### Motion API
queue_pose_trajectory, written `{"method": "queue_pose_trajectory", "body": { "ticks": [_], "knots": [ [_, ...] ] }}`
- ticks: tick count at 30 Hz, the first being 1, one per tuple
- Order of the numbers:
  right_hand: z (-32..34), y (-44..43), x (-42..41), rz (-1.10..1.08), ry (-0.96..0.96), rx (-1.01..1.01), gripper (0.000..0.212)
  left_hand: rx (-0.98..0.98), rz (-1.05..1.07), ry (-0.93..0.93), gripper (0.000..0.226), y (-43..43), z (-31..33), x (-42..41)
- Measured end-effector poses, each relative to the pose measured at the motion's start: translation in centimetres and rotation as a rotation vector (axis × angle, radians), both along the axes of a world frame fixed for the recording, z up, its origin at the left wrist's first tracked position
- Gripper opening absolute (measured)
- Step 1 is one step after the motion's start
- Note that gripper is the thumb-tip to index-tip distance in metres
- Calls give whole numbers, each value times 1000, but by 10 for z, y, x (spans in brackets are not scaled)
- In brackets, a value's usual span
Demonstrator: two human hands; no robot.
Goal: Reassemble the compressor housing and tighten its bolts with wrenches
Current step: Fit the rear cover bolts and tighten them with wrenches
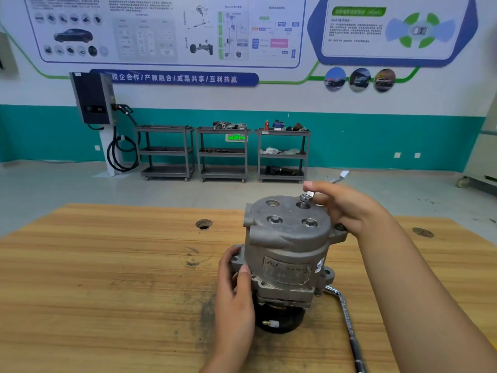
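The compressor (287, 249) stands on its pulley (279, 321), right of the middle of the bench (107, 265). The left hand (236, 289) grips its lower flange, and the right hand (347, 208) clamps a wrench (340, 176) on a raised bolt (304, 199). Pulled hard, the wrench could slip off, or the top-heavy body could tip, I judge.

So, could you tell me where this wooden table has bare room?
The wooden table's left half is bare, from the round hole to the near edge. Right of the grey metal compressor is crowded: a long steel ratchet handle lies there.
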State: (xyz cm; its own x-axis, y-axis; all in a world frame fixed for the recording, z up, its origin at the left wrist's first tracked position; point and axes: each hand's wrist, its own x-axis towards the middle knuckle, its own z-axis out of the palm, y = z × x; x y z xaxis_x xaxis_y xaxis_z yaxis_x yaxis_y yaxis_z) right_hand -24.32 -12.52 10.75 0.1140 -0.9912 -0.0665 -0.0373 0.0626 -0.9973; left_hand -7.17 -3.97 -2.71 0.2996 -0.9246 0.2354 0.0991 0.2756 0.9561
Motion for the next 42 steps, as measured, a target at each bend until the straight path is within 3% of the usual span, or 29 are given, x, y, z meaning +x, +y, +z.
{"method": "queue_pose_trajectory", "body": {
  "ticks": [7,13,16,19,22,28,36,40,42],
  "knots": [
    [-22,8,-19,50,-603,-157,15,3,21,-15,36,-1,-1,0],
    [-35,27,-33,-81,-675,-371,11,-10,23,-11,36,-1,-2,-1],
    [-42,44,-44,-222,-665,-527,28,-13,15,-6,34,-1,-2,-2],
    [-46,68,-45,-361,-517,-784,25,-10,27,-4,31,0,-1,-2],
    [-51,92,-33,-483,-244,-1050,27,-4,27,4,32,0,0,-2],
    [-41,111,-1,-310,285,-1335,16,-12,24,0,28,2,0,-4],
    [2,88,47,102,695,-1313,28,-11,-4,42,29,0,0,-4],
    [19,57,66,158,932,-1104,23,16,-10,53,32,-1,1,-2],
    [25,41,67,119,952,-944,23,19,-15,61,34,-1,1,-1]
  ]
}}
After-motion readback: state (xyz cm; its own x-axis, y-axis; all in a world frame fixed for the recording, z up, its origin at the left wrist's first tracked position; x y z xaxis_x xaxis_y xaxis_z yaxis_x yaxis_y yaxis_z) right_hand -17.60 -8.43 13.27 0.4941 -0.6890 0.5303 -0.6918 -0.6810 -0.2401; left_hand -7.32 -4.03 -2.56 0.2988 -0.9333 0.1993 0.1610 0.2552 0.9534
